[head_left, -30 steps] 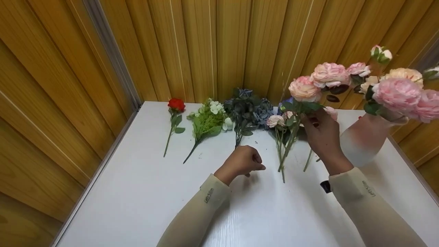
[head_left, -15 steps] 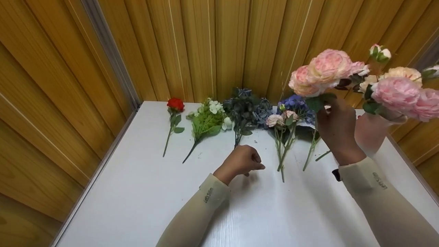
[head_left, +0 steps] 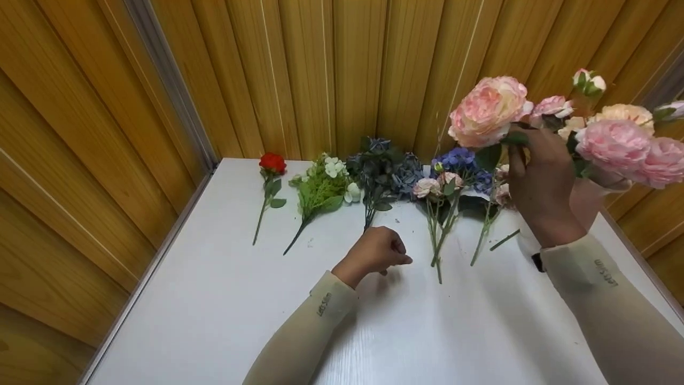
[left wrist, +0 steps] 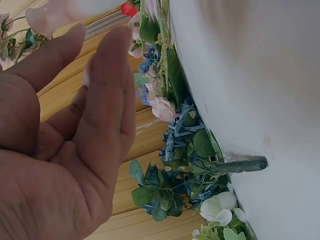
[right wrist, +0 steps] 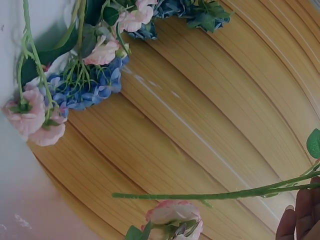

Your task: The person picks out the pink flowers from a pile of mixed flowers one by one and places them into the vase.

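My right hand (head_left: pixel 548 184) holds an artificial pink peony (head_left: pixel 489 112) by its upper stem, high over the right side of the table. In the right wrist view its green stem (right wrist: pixel 215 195) points sideways from the fingers (right wrist: pixel 305 215), its cut end free in the air. Beside this hand stands the frosted white-and-pink vase (head_left: pixel 585 203), partly hidden behind the wrist. Pink peonies (head_left: pixel 614 144) fan out from the vase's mouth. My left hand (head_left: pixel 377 251) is low at the table's middle, fingers loosely bent, with nothing in them.
Along the back of the white table (head_left: pixel 214 299) lie a red rose (head_left: pixel 273 162), a green-and-white spray (head_left: pixel 320 192), dark blue flowers (head_left: pixel 409 176), a blue hydrangea (head_left: pixel 457 160) and small pale pink roses (head_left: pixel 427 187). Wooden panelling (head_left: pixel 358 75) rises behind.
My right hand has carried the peony rightward and up, closer to the vase, and its bloom has turned. The small pink roses and hydrangea are more exposed. The left hand stays put.
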